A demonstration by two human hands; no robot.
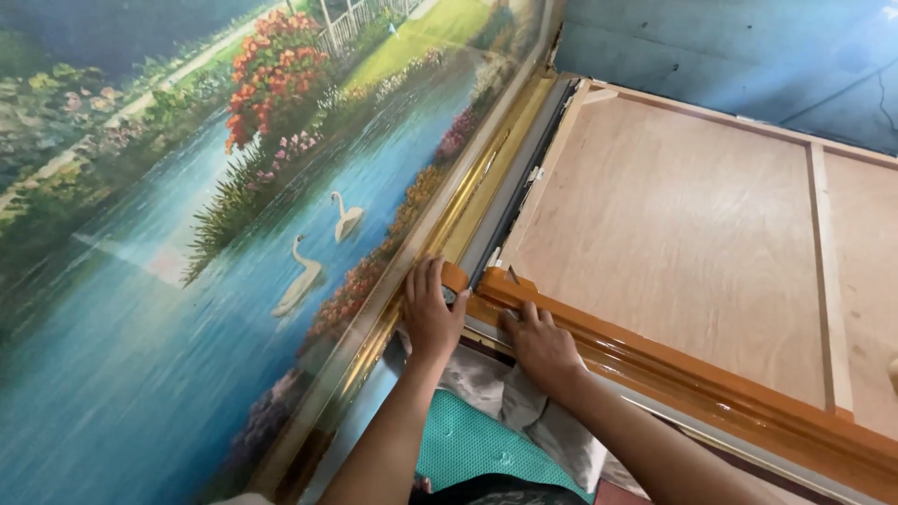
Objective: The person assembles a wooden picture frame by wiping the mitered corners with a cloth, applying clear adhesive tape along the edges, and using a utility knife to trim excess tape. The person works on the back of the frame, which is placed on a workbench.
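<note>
Both hands, left hand [430, 313] and right hand [541, 344], press flat, gripping nothing, on the glossy orange frame [655, 360] corner, likely stiff, heavy and slippery; hold its rails.

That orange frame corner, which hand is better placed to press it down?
Probably the left hand: its fingers already rest over the rounded corner of the orange frame, beside the gold-framed painting. The right hand lies flat further along the lower rail, so it looks better placed to steady the frame.
</note>
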